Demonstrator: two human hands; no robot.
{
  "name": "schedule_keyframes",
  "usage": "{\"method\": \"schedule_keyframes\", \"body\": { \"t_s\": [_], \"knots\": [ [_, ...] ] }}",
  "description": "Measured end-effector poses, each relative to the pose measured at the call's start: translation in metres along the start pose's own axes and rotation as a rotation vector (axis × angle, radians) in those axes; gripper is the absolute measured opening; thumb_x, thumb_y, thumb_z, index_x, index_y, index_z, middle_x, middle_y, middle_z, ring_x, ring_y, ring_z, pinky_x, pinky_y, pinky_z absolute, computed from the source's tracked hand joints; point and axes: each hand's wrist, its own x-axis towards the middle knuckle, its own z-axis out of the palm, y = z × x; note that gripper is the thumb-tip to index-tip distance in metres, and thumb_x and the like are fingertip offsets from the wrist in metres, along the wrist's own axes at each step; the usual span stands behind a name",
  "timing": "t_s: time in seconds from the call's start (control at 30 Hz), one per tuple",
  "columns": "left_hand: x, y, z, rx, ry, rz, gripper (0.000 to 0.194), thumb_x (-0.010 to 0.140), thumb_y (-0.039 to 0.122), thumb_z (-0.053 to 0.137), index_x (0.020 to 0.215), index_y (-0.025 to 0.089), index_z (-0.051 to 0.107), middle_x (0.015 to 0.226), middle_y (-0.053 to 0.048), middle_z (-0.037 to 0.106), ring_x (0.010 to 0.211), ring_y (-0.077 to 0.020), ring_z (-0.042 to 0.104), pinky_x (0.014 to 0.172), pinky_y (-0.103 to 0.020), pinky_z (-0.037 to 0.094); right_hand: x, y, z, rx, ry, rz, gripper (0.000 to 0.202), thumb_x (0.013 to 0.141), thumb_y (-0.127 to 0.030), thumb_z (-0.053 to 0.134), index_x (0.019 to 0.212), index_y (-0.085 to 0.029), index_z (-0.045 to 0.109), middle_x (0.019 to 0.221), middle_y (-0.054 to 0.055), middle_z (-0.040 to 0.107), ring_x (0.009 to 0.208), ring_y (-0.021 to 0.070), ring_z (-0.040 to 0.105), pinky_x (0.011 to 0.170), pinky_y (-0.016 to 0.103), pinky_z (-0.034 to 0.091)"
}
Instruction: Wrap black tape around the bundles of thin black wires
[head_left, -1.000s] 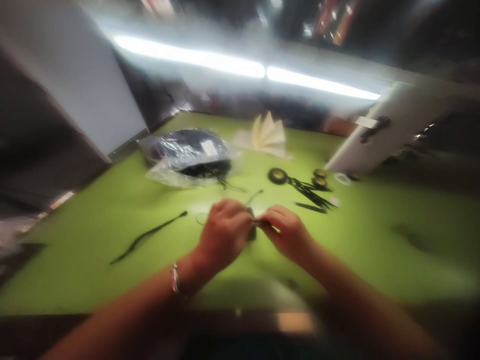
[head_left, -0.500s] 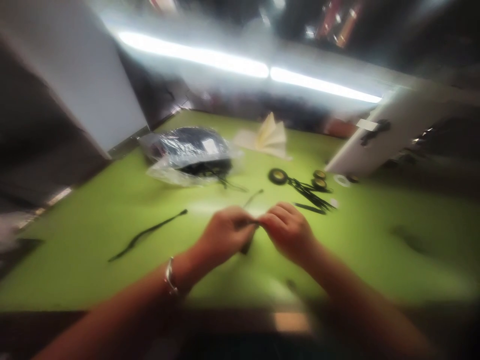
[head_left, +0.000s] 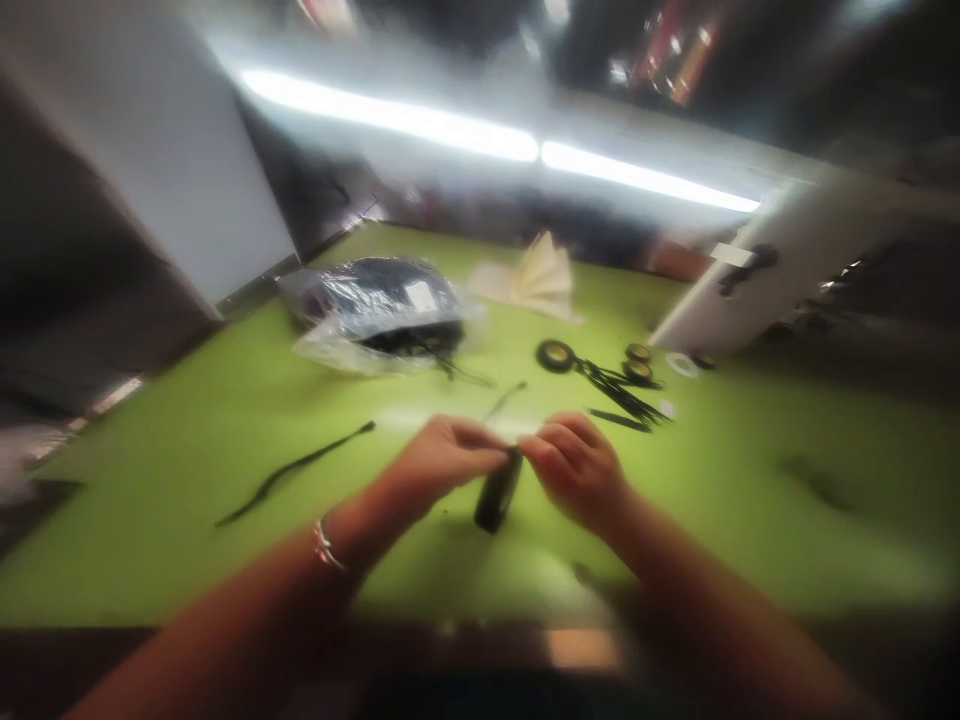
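Note:
My left hand (head_left: 457,452) and my right hand (head_left: 574,462) meet over the middle of the green table. A short black oblong piece (head_left: 498,495) hangs tilted below the fingertips; its exact kind is too blurred to name. The fingers of my left hand pinch its top end. My right hand is closed, thumb and forefinger pressed together at the same top end, and whatever small part lies in that pinch is hidden. A thin black cable (head_left: 296,463) lies to the left of my left hand.
Beyond my hands sits a clear plastic bag (head_left: 322,340) with dark contents. A black tape roll (head_left: 556,354), smaller rolls (head_left: 638,368) and a bundle of black strips (head_left: 619,388) lie right of centre. Farther back are pale fanned sheets (head_left: 544,280). White panels (head_left: 720,260) flank the table.
The left hand has shifted slightly left and its fingers have straightened. More of the black oblong piece now shows below the fingertips. The right hand has barely moved.

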Motion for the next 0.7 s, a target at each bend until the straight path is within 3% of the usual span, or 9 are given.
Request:
{"method": "schedule_keyframes", "body": {
  "t_s": [0.1, 0.23, 0.33, 0.4, 0.47, 0.57, 0.7],
  "knots": [
    [0.000, -0.001, -0.001, -0.073, -0.034, -0.031, 0.019, 0.068, 0.030, 0.075, 0.078, 0.014, 0.075, 0.060, 0.000, 0.063, 0.051, -0.0060, 0.043, 0.048, -0.020, 0.031, -0.003, 0.002, 0.000, -0.013, 0.022, -0.035, 0.016, 0.086, -0.010, 0.057, 0.099, -0.020, 0.060, 0.078, 0.002, 0.062, 0.082, 0.0171, 0.055, 0.078, 0.033, 0.049],
    [-0.001, 0.000, 0.001, -0.103, -0.037, -0.053, 0.031, 0.073, 0.042, 0.070, 0.071, 0.011, 0.071, 0.055, 0.001, 0.054, 0.050, -0.0059, 0.038, 0.048, -0.020, 0.027, -0.007, 0.005, 0.001, -0.049, 0.034, -0.081, 0.016, 0.086, -0.011, 0.058, 0.100, -0.019, 0.061, 0.078, 0.003, 0.063, 0.085, 0.0185, 0.055, 0.083, 0.035, 0.049],
    [-0.002, 0.003, 0.002, -0.009, -0.033, 0.004, 0.030, 0.074, 0.042, 0.070, 0.074, 0.012, 0.072, 0.060, -0.001, 0.059, 0.057, -0.0088, 0.047, 0.055, -0.022, 0.036, -0.006, 0.006, 0.002, -0.037, 0.027, -0.091, 0.017, 0.085, -0.010, 0.058, 0.100, -0.019, 0.061, 0.078, 0.003, 0.063, 0.086, 0.0187, 0.056, 0.083, 0.036, 0.049],
    [-0.002, 0.004, 0.004, 0.122, 0.030, 0.070, 0.025, 0.076, 0.037, 0.069, 0.074, 0.012, 0.072, 0.066, -0.003, 0.063, 0.062, -0.0118, 0.053, 0.061, -0.025, 0.040, -0.003, 0.006, 0.003, 0.027, 0.010, -0.057, 0.017, 0.085, -0.009, 0.058, 0.098, -0.020, 0.061, 0.077, 0.002, 0.063, 0.082, 0.0175, 0.055, 0.079, 0.034, 0.050],
    [-0.003, 0.003, 0.007, 0.321, 0.142, 0.229, 0.019, 0.078, 0.029, 0.066, 0.071, 0.013, 0.071, 0.067, -0.004, 0.062, 0.063, -0.0129, 0.054, 0.061, -0.026, 0.041, 0.000, 0.004, 0.003, 0.150, 0.004, 0.060, 0.014, 0.086, -0.013, 0.059, 0.097, -0.021, 0.060, 0.078, 0.002, 0.062, 0.079, 0.0165, 0.055, 0.074, 0.032, 0.049],
    [-0.005, -0.002, 0.012, 0.594, 0.275, 0.571, 0.014, 0.081, 0.020, 0.060, 0.074, 0.015, 0.071, 0.068, -0.003, 0.059, 0.063, -0.0122, 0.053, 0.060, -0.025, 0.041, 0.004, 0.000, 0.002, 0.353, -0.037, 0.305, 0.011, 0.088, -0.020, 0.058, 0.099, -0.021, 0.059, 0.083, 0.003, 0.063, 0.078, 0.0161, 0.056, 0.070, 0.031, 0.048],
    [-0.007, -0.011, 0.013, 0.893, 0.403, 0.873, 0.011, 0.082, 0.013, 0.059, 0.082, 0.017, 0.070, 0.076, -0.005, 0.062, 0.067, -0.0140, 0.056, 0.060, -0.026, 0.043, 0.004, -0.006, 0.001, 0.381, -0.166, 0.367, 0.008, 0.090, -0.022, 0.055, 0.085, -0.020, 0.061, 0.074, 0.003, 0.062, 0.069, 0.0151, 0.055, 0.065, 0.029, 0.044]
  ]
}}
